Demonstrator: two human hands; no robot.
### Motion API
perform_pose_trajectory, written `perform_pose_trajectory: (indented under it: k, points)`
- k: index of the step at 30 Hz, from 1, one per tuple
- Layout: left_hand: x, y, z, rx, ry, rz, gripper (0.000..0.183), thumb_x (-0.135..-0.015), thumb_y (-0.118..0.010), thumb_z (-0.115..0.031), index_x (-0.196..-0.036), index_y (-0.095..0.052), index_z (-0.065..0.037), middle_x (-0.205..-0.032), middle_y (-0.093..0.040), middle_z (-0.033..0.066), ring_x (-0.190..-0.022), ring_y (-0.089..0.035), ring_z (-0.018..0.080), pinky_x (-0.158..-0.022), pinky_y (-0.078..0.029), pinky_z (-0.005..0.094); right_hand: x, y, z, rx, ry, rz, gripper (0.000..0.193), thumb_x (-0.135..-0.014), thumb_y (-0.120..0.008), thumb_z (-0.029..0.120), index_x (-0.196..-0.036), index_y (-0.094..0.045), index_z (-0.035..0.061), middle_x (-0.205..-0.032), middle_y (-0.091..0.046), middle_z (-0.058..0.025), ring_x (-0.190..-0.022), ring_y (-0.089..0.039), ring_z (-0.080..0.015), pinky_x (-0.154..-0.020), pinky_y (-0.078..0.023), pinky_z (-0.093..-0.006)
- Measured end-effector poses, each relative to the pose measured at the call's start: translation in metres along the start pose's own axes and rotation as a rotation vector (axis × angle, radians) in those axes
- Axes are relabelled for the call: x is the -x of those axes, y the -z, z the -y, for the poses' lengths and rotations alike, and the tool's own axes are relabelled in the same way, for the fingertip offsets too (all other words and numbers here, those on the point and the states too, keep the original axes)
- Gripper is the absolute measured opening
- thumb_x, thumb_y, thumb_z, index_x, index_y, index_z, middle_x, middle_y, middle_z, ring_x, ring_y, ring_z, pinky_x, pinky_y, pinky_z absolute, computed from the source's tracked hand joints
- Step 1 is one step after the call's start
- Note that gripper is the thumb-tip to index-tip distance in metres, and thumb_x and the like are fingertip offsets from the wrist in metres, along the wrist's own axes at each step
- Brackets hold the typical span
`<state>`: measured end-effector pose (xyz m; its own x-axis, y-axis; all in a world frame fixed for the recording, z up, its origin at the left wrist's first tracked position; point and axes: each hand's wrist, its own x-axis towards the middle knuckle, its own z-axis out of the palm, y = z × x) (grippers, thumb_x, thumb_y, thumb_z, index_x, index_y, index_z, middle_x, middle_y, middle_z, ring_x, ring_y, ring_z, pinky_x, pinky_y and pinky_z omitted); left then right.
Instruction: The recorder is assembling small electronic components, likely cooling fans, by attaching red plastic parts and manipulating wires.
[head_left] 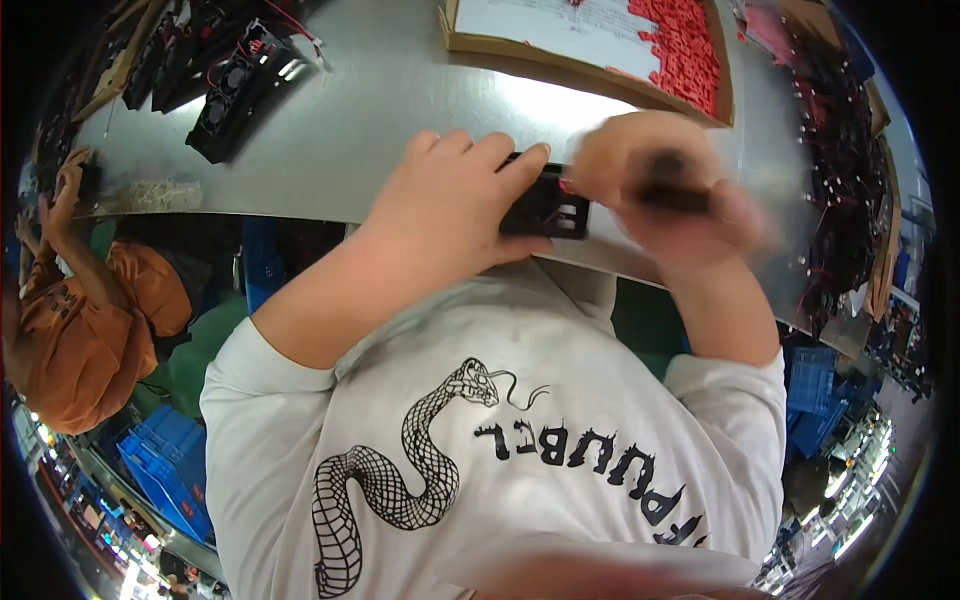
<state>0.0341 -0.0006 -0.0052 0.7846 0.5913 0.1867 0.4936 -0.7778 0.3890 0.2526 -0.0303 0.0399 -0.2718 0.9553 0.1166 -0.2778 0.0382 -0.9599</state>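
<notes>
My left hand point(455, 195) is closed over a black rectangular casing point(572, 218) at the table's near edge. Its fingers lie along the casing's far side and the thumb along the near side, covering much of it. At the casing's right end, my right hand point(640, 160) is smeared by motion. That fist is wrapped round a dark, handle-like object point(672, 190), whose kind the blur hides. A tiny red piece point(566, 185) shows at the casing, beside the right hand's fingers.
Beyond my hands, a shallow cardboard box point(590, 65) holds paper and many small red pieces point(685, 55). Black fan units point(228, 95) with red wires lie at the far left. Dark wired parts point(835, 170) crowd the right side. A person in orange point(90, 330) sits at left, near blue crates point(170, 470).
</notes>
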Motion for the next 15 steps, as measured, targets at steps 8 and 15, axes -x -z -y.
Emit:
perform_pose_trajectory:
  k: [8,15]
  points:
    - [-0.003,0.000,0.005,-0.039,0.010,-0.016,0.072,-0.073,-0.084,-0.050,-0.130,-0.063,-0.013,-0.100,-0.063,0.0053,-0.089,-0.063,0.0272,-0.082,-0.044,0.0410,0.000,0.004,-0.006,-0.017,-0.026,0.108,0.070,-0.084,-0.063,0.065,-0.097,-0.062,-0.0045,-0.085,-0.059,-0.0096,-0.076,-0.052,-0.0212,-0.073,-0.043,-0.0337]
    - [-0.003,0.000,0.006,-0.009,0.039,0.014,0.072,-0.075,-0.082,-0.050,-0.133,-0.061,-0.013,-0.102,-0.062,0.0058,-0.094,-0.061,0.0272,-0.084,-0.042,0.0422,-0.008,0.010,-0.007,-0.060,0.020,0.155,0.079,-0.083,-0.065,0.067,-0.114,-0.060,-0.0061,-0.097,-0.063,-0.0123,-0.079,-0.052,-0.0193,-0.076,-0.043,-0.0340]
